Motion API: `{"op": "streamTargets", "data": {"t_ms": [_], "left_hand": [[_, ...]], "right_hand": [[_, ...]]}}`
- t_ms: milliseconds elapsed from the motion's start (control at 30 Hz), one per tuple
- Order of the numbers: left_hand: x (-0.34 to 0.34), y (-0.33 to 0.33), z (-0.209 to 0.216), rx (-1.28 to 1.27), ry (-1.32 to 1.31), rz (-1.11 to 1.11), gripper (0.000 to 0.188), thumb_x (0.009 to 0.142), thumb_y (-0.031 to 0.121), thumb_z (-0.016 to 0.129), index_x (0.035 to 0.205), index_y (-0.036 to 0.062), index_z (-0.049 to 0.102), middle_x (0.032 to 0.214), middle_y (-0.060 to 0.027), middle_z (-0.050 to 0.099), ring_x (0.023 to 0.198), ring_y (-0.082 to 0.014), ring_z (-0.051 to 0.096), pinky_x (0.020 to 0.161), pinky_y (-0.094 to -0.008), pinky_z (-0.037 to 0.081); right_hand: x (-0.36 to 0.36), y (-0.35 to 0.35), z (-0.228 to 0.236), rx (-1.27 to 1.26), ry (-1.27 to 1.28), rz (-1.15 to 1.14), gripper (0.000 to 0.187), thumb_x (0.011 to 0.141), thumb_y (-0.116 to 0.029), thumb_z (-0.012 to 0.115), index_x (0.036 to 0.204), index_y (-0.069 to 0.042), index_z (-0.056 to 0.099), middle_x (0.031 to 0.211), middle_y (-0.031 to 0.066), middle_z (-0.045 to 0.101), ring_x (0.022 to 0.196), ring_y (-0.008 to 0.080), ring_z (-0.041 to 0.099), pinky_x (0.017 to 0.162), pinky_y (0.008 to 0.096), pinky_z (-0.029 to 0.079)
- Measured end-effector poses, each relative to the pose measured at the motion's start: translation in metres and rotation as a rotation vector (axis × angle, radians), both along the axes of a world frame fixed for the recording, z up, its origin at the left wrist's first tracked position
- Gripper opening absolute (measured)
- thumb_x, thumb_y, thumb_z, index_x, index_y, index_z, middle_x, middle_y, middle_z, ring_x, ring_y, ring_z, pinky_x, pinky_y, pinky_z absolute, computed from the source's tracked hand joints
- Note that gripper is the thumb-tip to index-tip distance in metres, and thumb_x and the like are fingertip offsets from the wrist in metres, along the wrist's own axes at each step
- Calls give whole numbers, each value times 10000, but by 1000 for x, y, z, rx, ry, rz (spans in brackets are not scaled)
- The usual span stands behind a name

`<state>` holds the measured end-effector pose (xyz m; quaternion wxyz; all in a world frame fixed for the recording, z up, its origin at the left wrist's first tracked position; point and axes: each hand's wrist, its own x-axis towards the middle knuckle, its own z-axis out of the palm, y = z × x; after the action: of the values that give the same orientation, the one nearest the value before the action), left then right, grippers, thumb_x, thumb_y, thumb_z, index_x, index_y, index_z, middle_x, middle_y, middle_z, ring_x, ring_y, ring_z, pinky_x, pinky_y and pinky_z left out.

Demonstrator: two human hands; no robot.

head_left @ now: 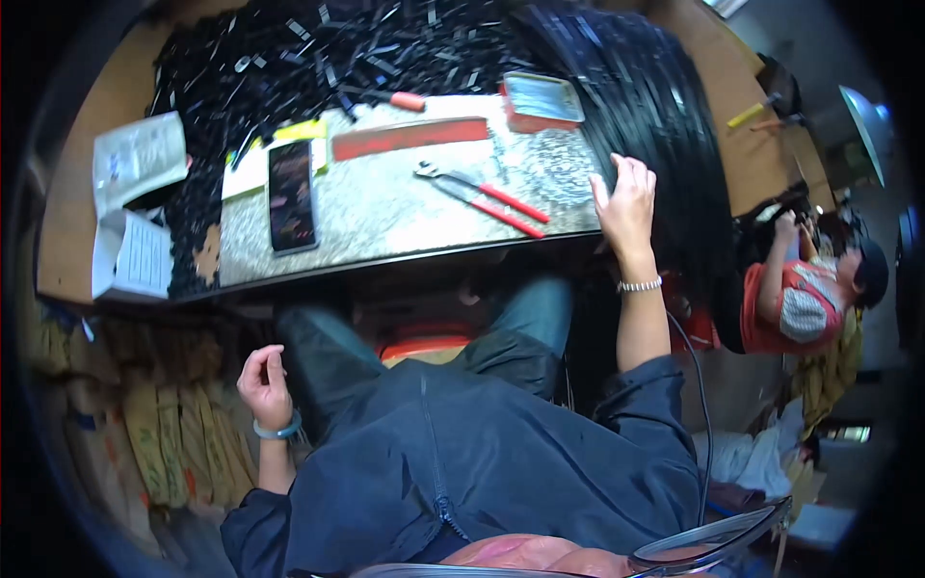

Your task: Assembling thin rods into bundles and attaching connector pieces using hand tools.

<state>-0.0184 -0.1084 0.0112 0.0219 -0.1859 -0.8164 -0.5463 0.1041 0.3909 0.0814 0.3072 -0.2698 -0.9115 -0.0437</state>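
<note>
My right hand is at the front right corner of the worktop, beside a long bundle of black strips. Its thumb stands apart from the fingers, and it holds nothing I can see. Low beside my left thigh, my left hand is off the table, its fingers curled in toward the thumb with nothing visible in them. Red-handled pliers lie on the speckled grey board, left of my right hand. A pile of fine silvery bits spreads just behind that hand, and an open red-sided tin stands beyond it.
A dark phone, a red bar and a red-handled tool rest on the board. Many short black pieces heap behind it. Opened white packaging stands at left. A co-worker in red sits at right.
</note>
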Motion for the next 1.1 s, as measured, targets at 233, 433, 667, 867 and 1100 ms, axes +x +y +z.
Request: {"op": "streamTargets", "data": {"t_ms": [233, 433, 667, 867, 1100], "left_hand": [[3, 96, 66, 140, 225, -377, 106, 904, 81, 579, 900, -14, 625, 655, 11, 452, 537, -45, 400, 489, -197, 284], [5, 120, 78, 147, 269, -456, 111, 873, 96, 619, 873, -13, 637, 629, -34, 487, 551, -106, 429, 520, -226, 322], [-3, 124, 80, 114, 265, -458, 99, 869, 88, 622, 873, -9, 641, 624, -28, 488, 536, -104, 417, 504, -229, 311], [-6, 118, 78, 117, 262, -436, 97, 863, 88, 630, 867, -8, 643, 617, -26, 479, 530, -101, 408, 496, -231, 301], [-7, 124, 75, 114, 242, -477, 86, 850, 83, 643, 857, -3, 649, 602, -35, 478, 520, -110, 421, 491, -237, 313]], "right_hand": [[-13, 90, 3, 39, -132, -329, 328, 781, -280, 671, 1005, -49, 607, 998, 135, 614, 979, 317, 573, 819, 456, 461], [-40, 112, 1, -41, -209, -304, 188, 817, -194, 577, 915, -35, 597, 938, 148, 630, 923, 313, 610, 768, 448, 501], [-39, 129, 10, 242, -175, -460, 119, 863, -116, 465, 848, -43, 557, 781, 99, 653, 710, 275, 667, 636, 409, 542], [-26, 118, 73, -35, -187, -422, 280, 921, -306, 476, 870, -82, 635, 869, 171, 670, 823, 369, 652, 709, 487, 504], [-6, 125, 87, 60, -172, -388, 276, 895, -313, 513, 821, -77, 636, 817, 170, 666, 786, 379, 648, 676, 486, 501]]}}
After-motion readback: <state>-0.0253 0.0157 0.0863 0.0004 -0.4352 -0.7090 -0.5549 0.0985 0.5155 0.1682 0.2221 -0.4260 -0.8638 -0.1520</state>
